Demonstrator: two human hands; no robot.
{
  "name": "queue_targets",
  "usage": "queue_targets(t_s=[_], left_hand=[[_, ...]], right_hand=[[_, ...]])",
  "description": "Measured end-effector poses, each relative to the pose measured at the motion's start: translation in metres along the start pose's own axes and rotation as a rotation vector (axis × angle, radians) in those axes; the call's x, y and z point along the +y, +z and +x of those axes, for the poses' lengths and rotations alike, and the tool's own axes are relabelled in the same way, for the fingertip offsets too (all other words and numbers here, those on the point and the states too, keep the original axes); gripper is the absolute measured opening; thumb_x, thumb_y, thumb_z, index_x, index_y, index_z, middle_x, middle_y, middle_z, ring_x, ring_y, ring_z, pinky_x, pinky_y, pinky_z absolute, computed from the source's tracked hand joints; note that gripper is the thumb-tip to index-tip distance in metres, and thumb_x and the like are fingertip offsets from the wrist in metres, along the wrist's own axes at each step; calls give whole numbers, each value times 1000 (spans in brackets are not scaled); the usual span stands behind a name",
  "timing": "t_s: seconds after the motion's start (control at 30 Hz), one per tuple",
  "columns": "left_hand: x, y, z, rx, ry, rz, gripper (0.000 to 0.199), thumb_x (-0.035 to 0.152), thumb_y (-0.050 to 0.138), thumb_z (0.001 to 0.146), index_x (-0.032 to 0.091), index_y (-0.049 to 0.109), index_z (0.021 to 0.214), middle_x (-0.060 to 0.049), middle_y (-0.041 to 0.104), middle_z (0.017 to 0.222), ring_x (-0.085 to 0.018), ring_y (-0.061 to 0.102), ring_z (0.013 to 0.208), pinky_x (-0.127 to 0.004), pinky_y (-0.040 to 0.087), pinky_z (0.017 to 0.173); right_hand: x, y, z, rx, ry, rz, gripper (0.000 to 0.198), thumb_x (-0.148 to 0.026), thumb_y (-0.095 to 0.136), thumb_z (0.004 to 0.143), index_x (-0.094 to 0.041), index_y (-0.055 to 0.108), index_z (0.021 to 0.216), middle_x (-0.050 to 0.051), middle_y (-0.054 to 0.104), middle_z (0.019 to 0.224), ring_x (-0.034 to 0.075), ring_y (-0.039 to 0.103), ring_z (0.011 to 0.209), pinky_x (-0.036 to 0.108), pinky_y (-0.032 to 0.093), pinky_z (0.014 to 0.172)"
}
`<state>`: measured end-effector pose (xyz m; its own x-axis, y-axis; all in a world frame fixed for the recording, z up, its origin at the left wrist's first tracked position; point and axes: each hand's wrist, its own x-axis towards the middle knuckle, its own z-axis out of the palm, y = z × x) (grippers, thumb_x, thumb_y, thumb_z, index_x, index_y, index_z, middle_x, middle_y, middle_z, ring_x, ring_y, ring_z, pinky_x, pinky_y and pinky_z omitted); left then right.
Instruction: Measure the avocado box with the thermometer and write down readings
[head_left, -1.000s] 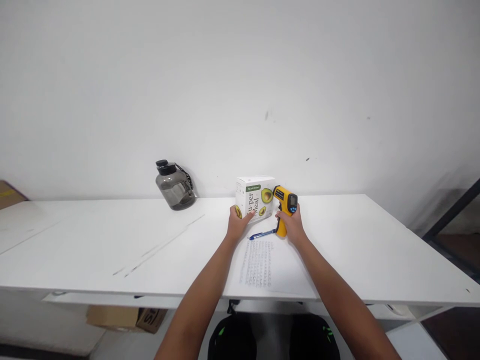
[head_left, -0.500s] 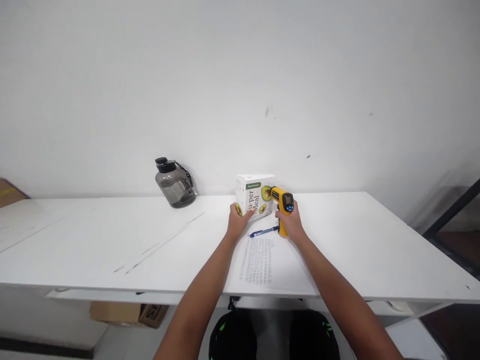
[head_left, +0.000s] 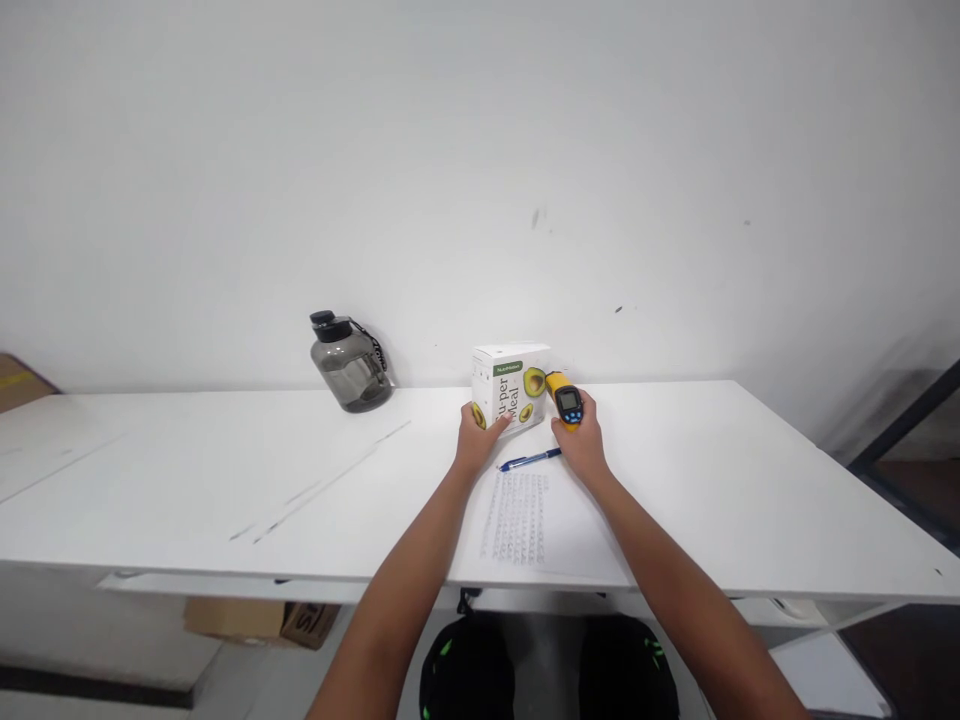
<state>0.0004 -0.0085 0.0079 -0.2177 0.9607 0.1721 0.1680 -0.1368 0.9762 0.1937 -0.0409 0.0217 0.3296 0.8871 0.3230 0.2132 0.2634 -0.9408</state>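
Note:
My left hand grips the lower left of a white box printed with avocados, its thumb across the front face. In my right hand is a yellow and black infrared thermometer, its small screen and blue buttons facing me. The thermometer's nose is close to the box's right side; whether they touch I cannot tell. Between my hands lies a blue pen on the table. Just below it, a sheet of paper carries rows of handwriting and reaches the front edge.
A grey see-through jug with a black lid stands by the wall, to the left. Cardboard boxes show at the far left and beneath the white table. A dark metal frame is at the right.
My right hand has tipped the thermometer, so its screen faces up more and its handle no longer shows below my fingers. The left hand and the box stay almost in place.

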Motion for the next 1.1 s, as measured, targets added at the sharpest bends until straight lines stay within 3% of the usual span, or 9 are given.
queue_targets(t_s=[0.27, 0.4, 0.63, 0.87, 1.1], left_hand=[[4, 1, -3, 10, 2, 53, 68, 38, 87, 71, 22, 44, 120, -10, 64, 126, -23, 65, 112, -39, 53, 92], [4, 0, -1, 3, 79, 52, 59, 39, 85, 72, 23, 52, 118, -8, 66, 123, -23, 65, 110, -39, 54, 91], [0, -1, 3, 32, 104, 84, 54, 39, 85, 71, 23, 55, 113, -7, 67, 118, -23, 65, 107, -38, 54, 89], [0, -1, 3, 61, 38, 108, 63, 38, 87, 71, 22, 51, 120, -9, 62, 128, -24, 62, 115, -39, 52, 95], [-10, -1, 9, 24, -16, 204, 68, 41, 87, 69, 20, 48, 121, -13, 62, 130, -26, 62, 115, -39, 52, 91]], right_hand=[[1, -2, 1, 39, 55, -85, 69, -32, 59, 72, -22, 45, 139, 12, 63, 129, 27, 62, 109, 42, 50, 94], [1, -2, 1, 32, 32, -123, 71, -33, 58, 76, -21, 40, 144, 14, 57, 135, 27, 59, 117, 41, 49, 99], [-2, -11, 7, -80, 15, -467, 70, -23, 54, 80, -19, 35, 147, 17, 42, 147, 29, 54, 126, 40, 49, 98], [4, -27, 16, -217, 26, -964, 58, -16, 48, 91, -21, 41, 148, 17, 53, 144, 30, 58, 117, 43, 40, 95], [25, -27, 22, -257, 6, -1015, 54, -14, 48, 90, -21, 54, 142, 20, 57, 140, 35, 58, 114, 48, 39, 92]])
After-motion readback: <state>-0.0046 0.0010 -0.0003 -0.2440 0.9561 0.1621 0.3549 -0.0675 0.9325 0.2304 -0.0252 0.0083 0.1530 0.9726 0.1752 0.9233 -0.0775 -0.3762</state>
